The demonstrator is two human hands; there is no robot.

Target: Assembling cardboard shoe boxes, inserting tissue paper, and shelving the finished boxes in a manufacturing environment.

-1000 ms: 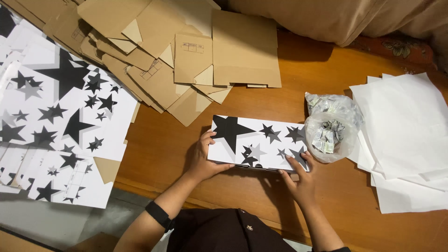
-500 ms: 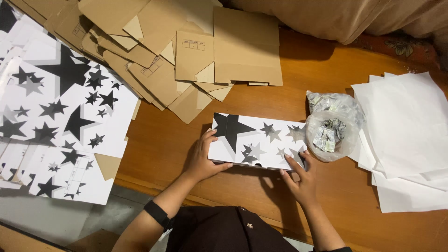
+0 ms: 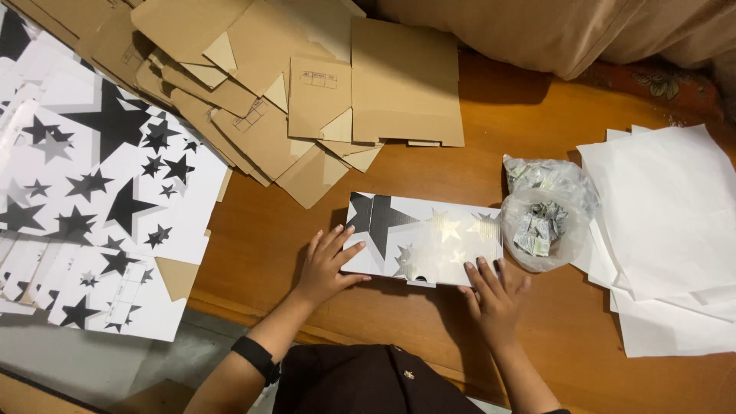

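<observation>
Hands, both mine, palms down with fingers spread: left hand pressing the left end of a white star-printed box, right hand on its near right edge. Box lies flat on the wooden table. Right of it, touching, a clear bag of crumpled paper, then white sheets. Beyond, brown cardboard blanks; far left, star-printed blanks.

Glossy wooden floor, beige cushion at top edge.
</observation>
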